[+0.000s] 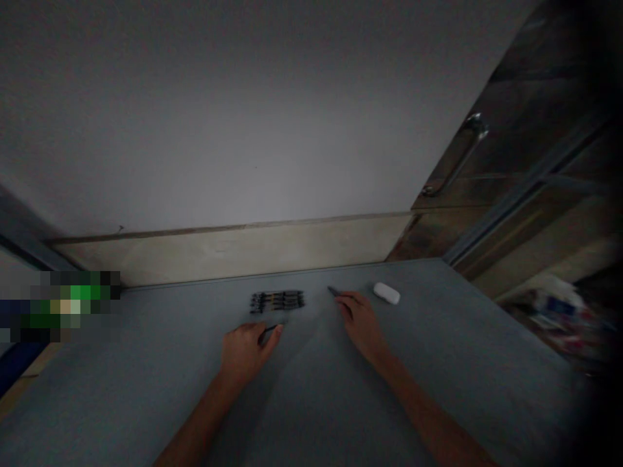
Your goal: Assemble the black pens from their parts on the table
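Several black pens (277, 301) lie side by side in a neat row on the grey tabletop (302, 402). Just in front of that row, my left hand (248, 347) is closed around a thin dark pen (270, 329), its tip pointing right. To the right of the row, my right hand (359, 321) pinches a slim dark pen-like piece (333, 291) that sticks out toward the upper left. The dim light hides its detail. A white rounded case (387, 293) rests on the table just beyond my right hand, not touching it.
A pale wall (253, 143) with a cream skirting strip (263, 250) runs along the table's back edge. At the right is a dark door with a metal handle (460, 155). Blurred clutter (559, 318) sits beyond the table's right edge. A pixelated patch covers the left side.
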Action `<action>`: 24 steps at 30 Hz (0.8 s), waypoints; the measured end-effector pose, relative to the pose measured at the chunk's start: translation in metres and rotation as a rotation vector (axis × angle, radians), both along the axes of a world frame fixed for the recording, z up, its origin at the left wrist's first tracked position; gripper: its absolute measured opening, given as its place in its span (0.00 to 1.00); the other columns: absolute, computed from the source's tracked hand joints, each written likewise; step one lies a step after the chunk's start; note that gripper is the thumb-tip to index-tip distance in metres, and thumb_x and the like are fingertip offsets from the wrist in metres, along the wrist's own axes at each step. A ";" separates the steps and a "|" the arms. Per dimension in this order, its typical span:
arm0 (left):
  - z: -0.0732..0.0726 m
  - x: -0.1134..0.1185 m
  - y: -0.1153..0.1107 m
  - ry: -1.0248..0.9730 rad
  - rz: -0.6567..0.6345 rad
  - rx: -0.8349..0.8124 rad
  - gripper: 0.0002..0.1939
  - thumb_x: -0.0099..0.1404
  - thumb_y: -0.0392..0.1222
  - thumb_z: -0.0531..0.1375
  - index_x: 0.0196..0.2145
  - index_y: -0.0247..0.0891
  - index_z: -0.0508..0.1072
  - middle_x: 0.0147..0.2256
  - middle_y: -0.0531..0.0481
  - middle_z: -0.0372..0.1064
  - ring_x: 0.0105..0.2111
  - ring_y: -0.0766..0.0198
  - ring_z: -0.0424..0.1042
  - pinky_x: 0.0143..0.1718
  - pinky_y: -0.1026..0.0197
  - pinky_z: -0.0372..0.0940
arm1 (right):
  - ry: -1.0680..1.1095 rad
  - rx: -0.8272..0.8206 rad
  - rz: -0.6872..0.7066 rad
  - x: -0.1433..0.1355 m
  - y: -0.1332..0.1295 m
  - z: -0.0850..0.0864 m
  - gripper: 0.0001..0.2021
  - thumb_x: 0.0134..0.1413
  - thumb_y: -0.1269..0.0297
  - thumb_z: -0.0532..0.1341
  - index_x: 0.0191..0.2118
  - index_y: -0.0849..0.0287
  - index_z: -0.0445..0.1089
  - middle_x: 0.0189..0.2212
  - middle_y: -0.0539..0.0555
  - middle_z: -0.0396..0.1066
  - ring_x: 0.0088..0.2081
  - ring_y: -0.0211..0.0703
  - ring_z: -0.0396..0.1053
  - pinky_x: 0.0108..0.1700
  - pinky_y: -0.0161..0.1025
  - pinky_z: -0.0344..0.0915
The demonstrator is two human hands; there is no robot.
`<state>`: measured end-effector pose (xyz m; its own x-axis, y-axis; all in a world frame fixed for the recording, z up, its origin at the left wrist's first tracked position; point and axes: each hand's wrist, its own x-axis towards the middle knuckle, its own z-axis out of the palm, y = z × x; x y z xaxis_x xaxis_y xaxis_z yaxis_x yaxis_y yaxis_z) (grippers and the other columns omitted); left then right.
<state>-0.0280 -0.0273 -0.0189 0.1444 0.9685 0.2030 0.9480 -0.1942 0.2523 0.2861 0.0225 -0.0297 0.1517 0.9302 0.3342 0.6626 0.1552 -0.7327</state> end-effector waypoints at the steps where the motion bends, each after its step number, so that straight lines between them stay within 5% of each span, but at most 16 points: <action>1: -0.002 -0.001 0.001 0.007 -0.003 -0.006 0.25 0.83 0.55 0.59 0.31 0.46 0.85 0.29 0.46 0.85 0.32 0.51 0.86 0.31 0.58 0.63 | 0.034 -0.002 -0.003 0.001 0.000 0.003 0.12 0.64 0.63 0.62 0.36 0.52 0.85 0.44 0.64 0.87 0.51 0.64 0.84 0.66 0.67 0.77; 7: -0.010 0.000 -0.002 0.123 -0.074 0.067 0.23 0.83 0.57 0.60 0.35 0.46 0.88 0.33 0.41 0.87 0.34 0.47 0.87 0.33 0.54 0.71 | 0.231 -0.064 0.036 -0.006 -0.007 0.023 0.10 0.61 0.53 0.68 0.39 0.52 0.81 0.37 0.57 0.87 0.40 0.58 0.85 0.49 0.54 0.81; 14: -0.005 0.020 -0.014 0.224 -0.077 0.345 0.16 0.77 0.53 0.68 0.34 0.43 0.87 0.31 0.41 0.83 0.38 0.44 0.84 0.41 0.49 0.74 | 0.471 -0.317 0.366 -0.035 -0.027 0.027 0.13 0.57 0.50 0.75 0.42 0.52 0.89 0.34 0.53 0.86 0.37 0.52 0.81 0.43 0.46 0.76; 24: 0.002 0.024 -0.012 0.227 -0.005 0.359 0.14 0.78 0.51 0.67 0.38 0.44 0.88 0.37 0.38 0.84 0.45 0.39 0.80 0.51 0.42 0.71 | 0.541 -0.376 0.395 -0.040 -0.030 0.026 0.11 0.60 0.51 0.76 0.42 0.51 0.89 0.31 0.52 0.86 0.36 0.53 0.82 0.45 0.47 0.76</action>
